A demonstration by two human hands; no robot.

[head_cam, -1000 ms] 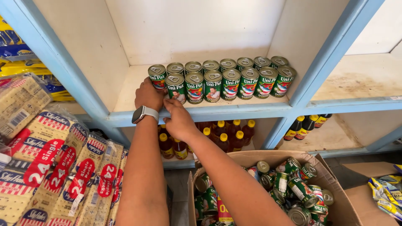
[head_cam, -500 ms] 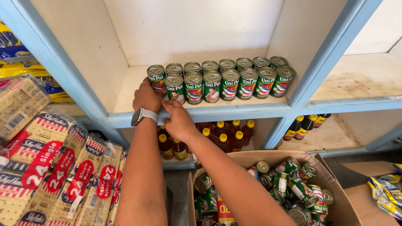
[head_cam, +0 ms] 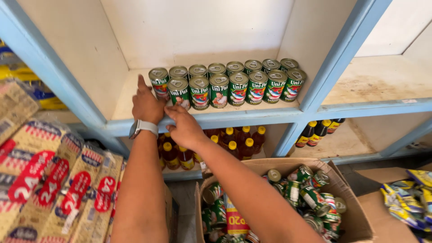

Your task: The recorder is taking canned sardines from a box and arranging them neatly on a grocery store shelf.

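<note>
Head view: green-labelled tins (head_cam: 229,85) with ring-pull lids stand in two rows on the white shelf (head_cam: 130,101) framed in blue. Shelf below holds dark bottles with yellow caps (head_cam: 234,141); more dark bottles (head_cam: 317,131) stand one bay to the right. Stacked tan packets with red oval labels (head_cam: 49,180) sit low left. Open cardboard box (head_cam: 346,198) at bottom holds loose green tins lying every way. Yellow-blue wrappers (head_cam: 409,193) at far right.

Left hand (head_cam: 146,104), watch on wrist, reaches up, index finger straight, fingers against the end tin (head_cam: 159,82) of the back row. Right hand (head_cam: 185,128) rests over the shelf edge, fingertips at the front-row tin (head_cam: 178,92); probably just touching, not clasping. Neither hand closes around anything.
</note>
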